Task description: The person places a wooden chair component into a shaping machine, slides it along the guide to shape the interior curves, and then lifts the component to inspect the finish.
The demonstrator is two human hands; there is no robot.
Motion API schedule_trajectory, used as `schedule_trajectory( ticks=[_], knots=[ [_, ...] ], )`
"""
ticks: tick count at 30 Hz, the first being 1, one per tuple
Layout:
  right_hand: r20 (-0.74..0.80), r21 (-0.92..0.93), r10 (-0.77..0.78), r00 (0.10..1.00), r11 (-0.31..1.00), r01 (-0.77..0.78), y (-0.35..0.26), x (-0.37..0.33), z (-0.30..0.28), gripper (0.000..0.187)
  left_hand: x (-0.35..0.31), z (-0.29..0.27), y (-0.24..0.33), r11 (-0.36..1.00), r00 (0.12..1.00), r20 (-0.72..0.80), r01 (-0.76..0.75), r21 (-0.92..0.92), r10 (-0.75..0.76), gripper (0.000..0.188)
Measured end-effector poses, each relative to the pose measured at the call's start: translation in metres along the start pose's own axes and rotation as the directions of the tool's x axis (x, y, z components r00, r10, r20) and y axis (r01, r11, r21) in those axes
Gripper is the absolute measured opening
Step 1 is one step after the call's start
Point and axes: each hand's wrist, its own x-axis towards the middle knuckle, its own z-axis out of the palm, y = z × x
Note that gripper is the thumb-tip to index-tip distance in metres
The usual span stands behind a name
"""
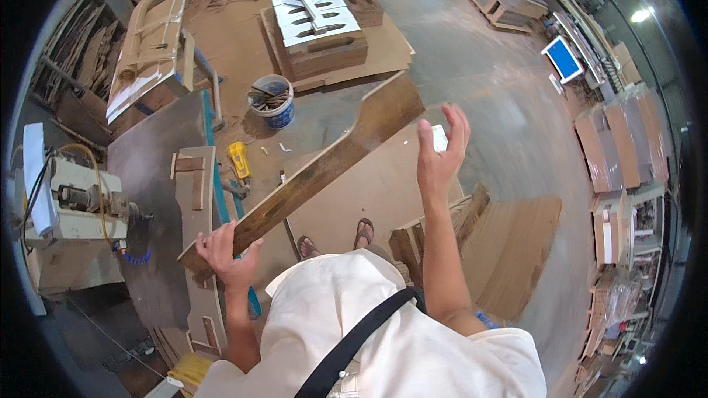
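A long brown wooden board (310,180) with a stepped, wider far end slants up across the middle of the view. My left hand (230,256) grips its narrow near end, beside the machine table at the left. Beyond the board's wide end, my right hand (441,153) is raised with fingers apart and slightly curled, not touching the wood. Close to my left hand lies a wooden template (193,239) with small blocks on it, along the table's blue edge.
A woodworking machine (77,214) stands at the left by its dark table (151,169). Ahead are a bucket of tools (274,114), a yellow power tool (239,160) and a stack of cut wooden pieces (324,55). Right of my feet, more boards (516,250) are stacked.
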Motion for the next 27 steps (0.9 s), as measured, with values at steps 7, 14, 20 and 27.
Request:
schedule_trajectory(
  ticks=[7, 14, 20, 27],
  knots=[
    [0.253, -0.166, -0.066, 0.965, 0.980, 0.110, -0.022, 0.012, -0.003, 0.073, 0.008, -0.018, 0.013, 0.952, 0.950, -0.136, -0.261, 0.161, 0.283, 0.054],
    [0.215, -0.072, -0.130, 0.968, 0.986, 0.149, -0.024, 0.004, -0.016, 0.054, 0.002, -0.025, 0.020, 0.950, 0.937, -0.252, -0.179, 0.256, 0.244, 0.052],
    [0.196, 0.045, -0.098, 0.976, 0.995, 0.091, -0.021, 0.005, -0.022, 0.032, -0.002, -0.027, 0.022, 0.944, 0.933, -0.257, -0.178, 0.277, 0.252, 0.050],
    [0.169, 0.092, -0.054, 0.984, 0.995, 0.039, -0.021, 0.008, -0.033, 0.021, -0.002, -0.028, 0.025, 0.941, 0.926, -0.264, -0.195, 0.275, 0.269, 0.053]
  ],
)
